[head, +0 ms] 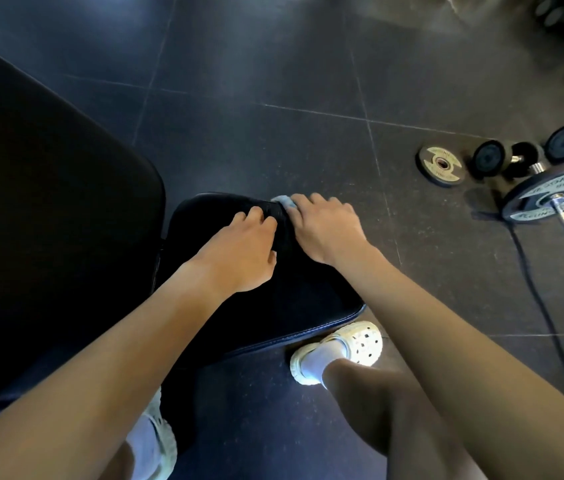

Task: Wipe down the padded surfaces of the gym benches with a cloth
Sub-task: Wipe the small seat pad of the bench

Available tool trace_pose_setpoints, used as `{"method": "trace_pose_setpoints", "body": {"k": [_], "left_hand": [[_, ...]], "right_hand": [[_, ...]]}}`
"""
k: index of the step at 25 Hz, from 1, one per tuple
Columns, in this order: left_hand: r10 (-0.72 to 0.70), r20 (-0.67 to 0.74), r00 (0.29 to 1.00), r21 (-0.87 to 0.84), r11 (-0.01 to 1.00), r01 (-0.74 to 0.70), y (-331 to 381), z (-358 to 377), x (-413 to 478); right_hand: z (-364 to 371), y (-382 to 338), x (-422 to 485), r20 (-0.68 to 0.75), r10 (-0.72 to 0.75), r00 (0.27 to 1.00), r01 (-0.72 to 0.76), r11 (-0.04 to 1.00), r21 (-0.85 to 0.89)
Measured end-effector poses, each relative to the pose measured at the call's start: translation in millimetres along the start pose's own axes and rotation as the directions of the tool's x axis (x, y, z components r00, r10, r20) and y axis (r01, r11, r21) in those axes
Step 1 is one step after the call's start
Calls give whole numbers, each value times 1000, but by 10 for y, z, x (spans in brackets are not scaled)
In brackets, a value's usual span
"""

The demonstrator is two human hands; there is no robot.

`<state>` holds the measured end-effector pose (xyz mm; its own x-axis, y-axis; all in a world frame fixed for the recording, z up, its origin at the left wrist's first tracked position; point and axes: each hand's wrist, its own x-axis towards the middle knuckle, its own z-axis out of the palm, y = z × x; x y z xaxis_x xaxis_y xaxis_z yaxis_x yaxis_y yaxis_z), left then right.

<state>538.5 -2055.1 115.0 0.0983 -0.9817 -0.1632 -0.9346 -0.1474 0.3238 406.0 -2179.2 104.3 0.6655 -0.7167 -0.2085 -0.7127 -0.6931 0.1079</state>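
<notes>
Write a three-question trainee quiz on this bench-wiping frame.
1. True or false: the blue cloth peeks out from under the fingers of the right hand.
2. Which surface is the cloth on? A) the small seat pad B) the large back pad C) a dumbbell
3. Fill in: the loose weight plate lies flat on the ____.

Key: 1 true; 2 A; 3 floor.
</notes>
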Motion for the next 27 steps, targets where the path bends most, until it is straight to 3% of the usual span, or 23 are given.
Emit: {"method": "trace_pose_setpoints", "body": {"k": [2, 4, 8, 12, 15, 20, 24, 27], "left_hand": [[-10, 22, 1000, 8, 1000, 10, 42, -8, -16], [-14, 50, 999, 25, 1000, 13, 102, -7, -38], [-48, 69, 997, 80, 996, 42, 138, 23, -59], [-67, 89, 994, 77, 995, 60, 193, -23, -18], [-50, 88, 995, 73, 996, 44, 319, -35, -32], [35, 71, 997, 77, 996, -41, 548, 54, -165], [53, 70, 996, 73, 996, -58, 565, 94, -211], [44, 85, 995, 57, 997, -49, 564, 94, -176]], "right_hand": [[-24, 103, -190, -90, 133, 987, -132, 991, 13], [-46, 45, -150, -66, 216, 974, -215, 976, 31], [-96, -313, 215, 73, 155, 985, -159, 986, 56], [-40, -224, 128, -9, 111, 994, -110, 987, 121], [41, 4, -131, -100, 181, 978, -168, 978, 123], [122, 46, -535, -137, 307, 942, -277, 939, 203], [246, -26, -889, -105, 289, 952, -279, 955, 101], [237, 222, -509, -40, 233, 972, -221, 956, 192]]}}
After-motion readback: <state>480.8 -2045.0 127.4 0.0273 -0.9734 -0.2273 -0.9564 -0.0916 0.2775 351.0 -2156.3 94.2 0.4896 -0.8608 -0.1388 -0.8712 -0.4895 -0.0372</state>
